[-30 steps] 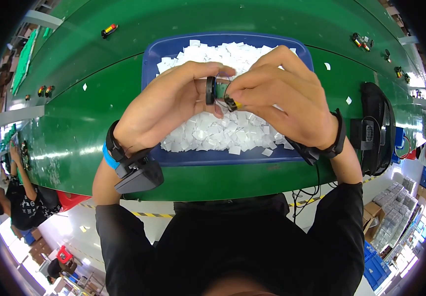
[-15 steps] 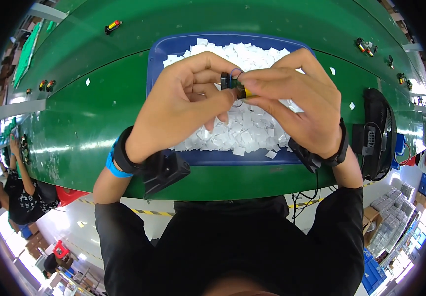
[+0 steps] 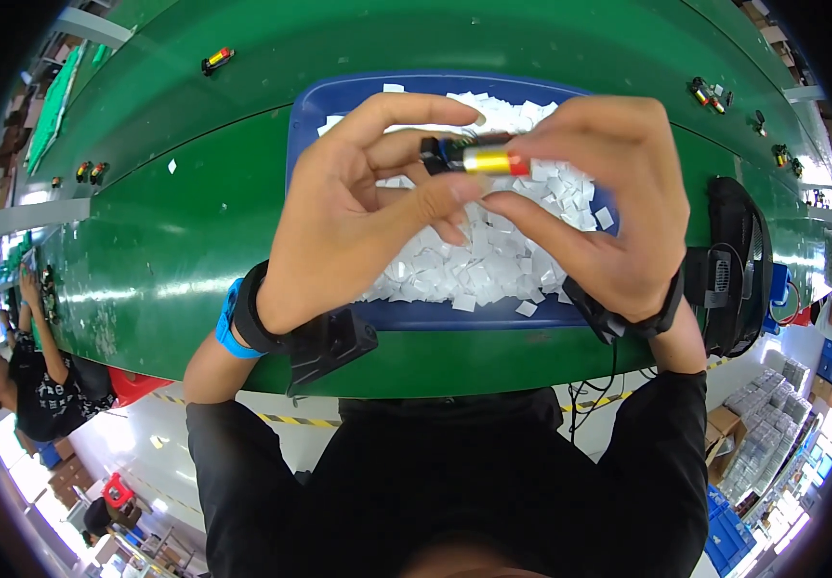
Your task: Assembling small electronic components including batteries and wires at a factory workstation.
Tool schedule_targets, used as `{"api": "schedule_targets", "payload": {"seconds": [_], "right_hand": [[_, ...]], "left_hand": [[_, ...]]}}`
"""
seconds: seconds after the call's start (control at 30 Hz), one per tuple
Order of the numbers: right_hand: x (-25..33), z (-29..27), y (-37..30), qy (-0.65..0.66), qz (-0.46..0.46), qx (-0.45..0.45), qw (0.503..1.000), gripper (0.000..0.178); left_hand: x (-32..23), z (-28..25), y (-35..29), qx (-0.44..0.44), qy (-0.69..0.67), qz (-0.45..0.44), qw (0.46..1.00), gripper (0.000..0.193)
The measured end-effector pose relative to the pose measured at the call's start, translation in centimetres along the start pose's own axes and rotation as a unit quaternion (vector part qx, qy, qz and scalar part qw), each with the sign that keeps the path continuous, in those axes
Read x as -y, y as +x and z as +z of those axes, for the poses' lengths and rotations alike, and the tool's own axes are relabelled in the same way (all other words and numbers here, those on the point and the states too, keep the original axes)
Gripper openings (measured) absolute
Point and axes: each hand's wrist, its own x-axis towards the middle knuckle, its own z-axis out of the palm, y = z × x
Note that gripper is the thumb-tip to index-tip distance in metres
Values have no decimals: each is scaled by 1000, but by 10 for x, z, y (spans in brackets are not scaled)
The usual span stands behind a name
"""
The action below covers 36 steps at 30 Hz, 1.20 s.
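Note:
Over the tray, my left hand is closed on a small cylinder, black at its left end, gold in the middle and red at its right end. The thumb lies along the cylinder's lower side, and the index finger is raised away from it. My right hand is slightly blurred, its thumb and fingers spread apart beside the red end. Whether a right fingertip touches that end, I cannot tell. Beneath both hands, the blue tray holds a heap of small white paper squares.
Similar small cylinders lie on the green table: one at the far left, others at the far right. A black mesh-covered object stands right of the tray. At the left edge, another person sits working.
My right thumb and fingers have opened and moved right, off the cylinder. The gold and red part, mostly hidden before, now shows. My left hand keeps hold, its index finger lifted.

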Motion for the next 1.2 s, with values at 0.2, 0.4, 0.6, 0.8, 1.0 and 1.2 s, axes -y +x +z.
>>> {"api": "schedule_targets", "payload": {"seconds": [0.2, 0.4, 0.6, 0.8, 1.0, 1.2], "right_hand": [[3, -1, -14, 142, 170, 30, 975, 30], [7, 3, -14, 202, 167, 42, 964, 25], [12, 6, -17, 255, 215, 39, 942, 20], [9, 8, -15, 279, 204, 47, 937, 21], [15, 19, -17, 385, 304, -43, 870, 29], [17, 18, -19, 444, 322, -30, 835, 29]], "left_hand": [[3, 2, -1, -31, 33, 80, 996, 37], [3, 2, 0, -33, 132, 142, 980, 35], [9, 0, 0, -55, 253, 252, 933, 37], [1, -3, -7, -24, 361, 270, 892, 44], [8, 1, -3, -92, 395, 312, 859, 45], [7, 4, -5, -91, 413, 297, 856, 45]]}}
